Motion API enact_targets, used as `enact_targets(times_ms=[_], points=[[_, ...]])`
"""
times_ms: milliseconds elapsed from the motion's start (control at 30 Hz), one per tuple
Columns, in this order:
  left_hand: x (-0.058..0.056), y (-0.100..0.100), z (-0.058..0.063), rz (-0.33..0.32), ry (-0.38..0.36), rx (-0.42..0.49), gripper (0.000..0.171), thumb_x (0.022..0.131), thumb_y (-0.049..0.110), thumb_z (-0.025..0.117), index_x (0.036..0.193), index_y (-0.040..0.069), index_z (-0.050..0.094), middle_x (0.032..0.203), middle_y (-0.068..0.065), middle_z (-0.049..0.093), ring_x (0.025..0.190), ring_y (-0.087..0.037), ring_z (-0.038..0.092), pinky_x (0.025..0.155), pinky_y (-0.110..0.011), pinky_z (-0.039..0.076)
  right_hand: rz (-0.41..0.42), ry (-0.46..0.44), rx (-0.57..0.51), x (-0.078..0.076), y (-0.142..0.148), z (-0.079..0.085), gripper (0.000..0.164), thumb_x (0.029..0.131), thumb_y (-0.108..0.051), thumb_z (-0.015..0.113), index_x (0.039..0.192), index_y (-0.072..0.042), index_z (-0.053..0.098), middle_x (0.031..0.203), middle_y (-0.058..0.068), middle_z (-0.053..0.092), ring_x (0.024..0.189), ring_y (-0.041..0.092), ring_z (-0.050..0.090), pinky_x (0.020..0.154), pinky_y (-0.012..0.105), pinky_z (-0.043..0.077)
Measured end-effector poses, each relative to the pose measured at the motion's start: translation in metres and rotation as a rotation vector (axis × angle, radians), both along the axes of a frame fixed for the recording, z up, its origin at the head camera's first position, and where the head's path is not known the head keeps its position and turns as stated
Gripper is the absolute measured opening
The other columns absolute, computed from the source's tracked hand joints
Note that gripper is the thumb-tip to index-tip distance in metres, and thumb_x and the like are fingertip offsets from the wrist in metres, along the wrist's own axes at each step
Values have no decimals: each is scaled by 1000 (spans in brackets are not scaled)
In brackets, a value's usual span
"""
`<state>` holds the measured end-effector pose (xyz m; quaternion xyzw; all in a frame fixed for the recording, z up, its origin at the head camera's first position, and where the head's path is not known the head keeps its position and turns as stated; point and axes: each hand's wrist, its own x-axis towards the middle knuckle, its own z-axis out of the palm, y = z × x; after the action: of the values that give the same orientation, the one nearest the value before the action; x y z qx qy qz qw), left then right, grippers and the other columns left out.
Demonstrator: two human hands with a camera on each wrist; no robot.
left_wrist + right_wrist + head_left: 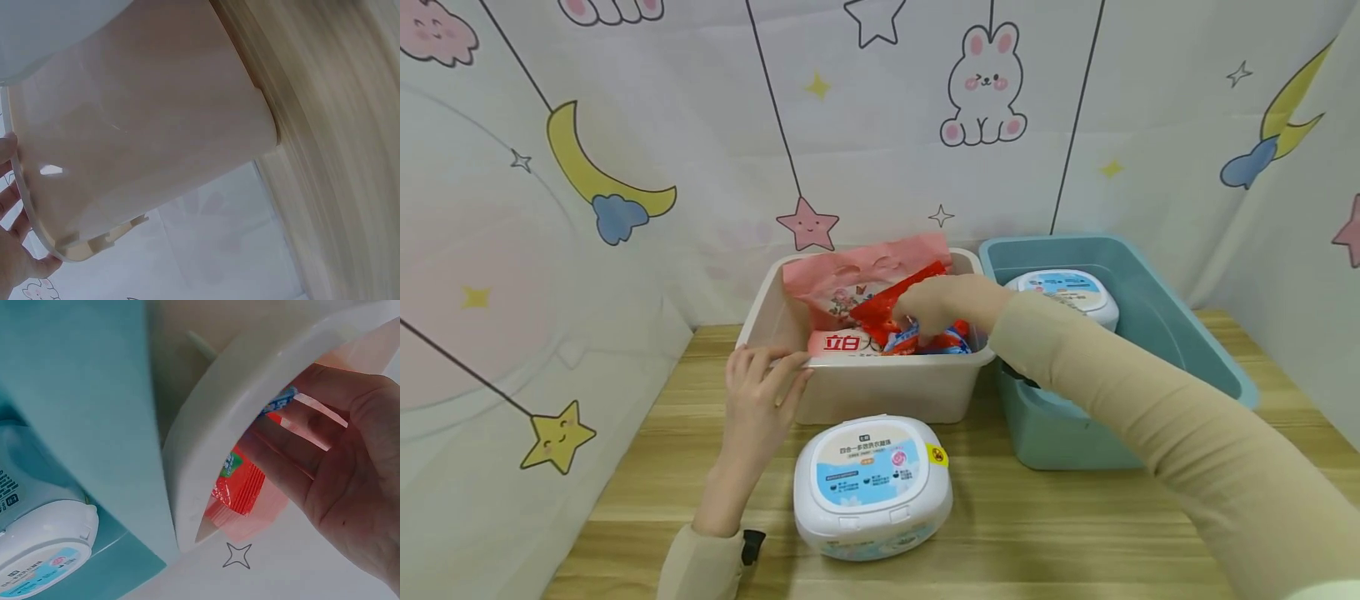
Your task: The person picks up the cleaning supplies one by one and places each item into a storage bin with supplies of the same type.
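Observation:
My left hand [760, 387] grips the front left corner of a white plastic bin [887, 392], fingers over the rim and thumb on the outside. In the left wrist view the fingers [9, 197] show at that rim. My right hand [925, 307] reaches down into the same bin and grips a blue-and-red packet [904, 340]; its fingertips are partly hidden by the rim in the right wrist view. Beside the hand stands a red packet [880, 312]. A pink bag [827, 283] leans at the back, and a pink-and-white pack with red lettering [842, 342] lies in front.
A white lidded tub of laundry beads [872, 487] sits on the wooden table [1037, 533] before the bin. To the right is a teal bin [1180, 333] with a similar white tub [1086, 292] inside. A printed curtain [880, 150] hangs behind.

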<state>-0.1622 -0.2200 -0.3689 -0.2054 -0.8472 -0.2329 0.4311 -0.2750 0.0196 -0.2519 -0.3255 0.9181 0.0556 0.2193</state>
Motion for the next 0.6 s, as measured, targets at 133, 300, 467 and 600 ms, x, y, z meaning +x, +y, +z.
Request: enact_targets(times_ms=[133,300,467,600], points=[[0,2,0,-2,7,-4,18,80,8,76,97,6,71,94,-13,62,94,-33,50,101,-62,30,6,29,32,2,1,-2,41,85,-20,73,123,-27,61,125,-2,59,110,20,53,91,38,54],[2,1,0,-1,-21,5,18,81,9,75,99,7,71,97,-12,62,97,-31,49,103,-61,28,35,61,43,5,2,-3,41,86,-17,71,125,-30,62,128,-2,60,115,20,53,100,43,49],[3,-1,1,-2,-14,-10,18,82,11,74,99,7,71,97,-12,62,97,-32,49,103,-63,28,57,64,15,7,4,-3,51,88,-16,69,135,-30,55,136,-1,57,125,22,51,107,47,42],[2,-1,1,-4,-7,-12,18,82,12,74,99,7,71,97,-12,62,96,-32,50,102,-63,28,41,55,-24,7,7,-1,54,88,-15,68,138,-28,52,140,0,55,129,24,49,108,47,41]])
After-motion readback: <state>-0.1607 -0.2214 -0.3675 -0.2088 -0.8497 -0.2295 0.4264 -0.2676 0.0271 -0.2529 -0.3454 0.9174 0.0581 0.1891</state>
